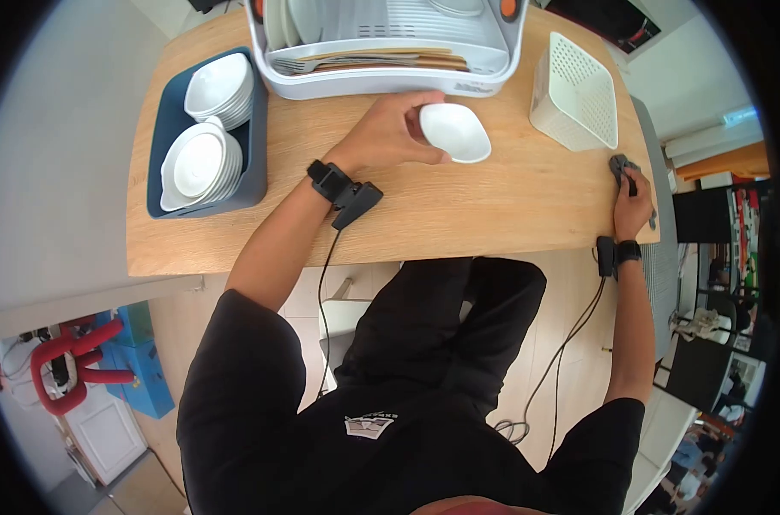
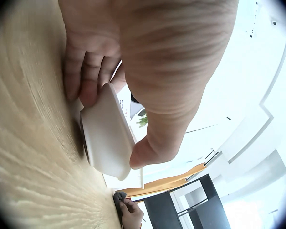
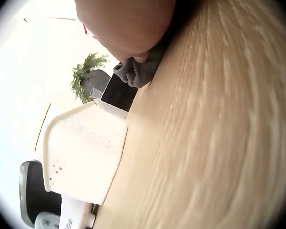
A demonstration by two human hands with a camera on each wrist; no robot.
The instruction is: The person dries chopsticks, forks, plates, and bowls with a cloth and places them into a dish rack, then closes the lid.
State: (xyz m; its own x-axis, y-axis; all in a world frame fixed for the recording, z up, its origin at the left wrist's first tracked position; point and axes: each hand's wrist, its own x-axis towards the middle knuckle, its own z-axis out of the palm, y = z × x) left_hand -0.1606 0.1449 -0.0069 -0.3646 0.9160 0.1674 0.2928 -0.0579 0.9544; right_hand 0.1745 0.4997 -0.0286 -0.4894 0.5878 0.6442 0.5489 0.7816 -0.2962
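Observation:
My left hand (image 1: pixel 386 133) grips a small white bowl (image 1: pixel 455 133) near the middle of the table, its hollow facing up in the head view. In the left wrist view the thumb presses one side of the bowl (image 2: pixel 107 136), and the fingers reach round the other, low over the wood. At the table's right edge my right hand (image 1: pixel 634 204) holds a crumpled dark grey cloth (image 1: pixel 618 165). Folds of this cloth (image 3: pixel 139 71) show beyond the fingertips in the right wrist view, where most of the hand's grip is hidden.
A blue bin (image 1: pixel 259 163) with stacked white bowls and dishes stands at the left. Behind my left hand is a white dish rack (image 1: pixel 373 88) with plates, chopsticks and forks. A cream perforated basket (image 1: pixel 570 129) sits at the back right. Cables hang from both wrists.

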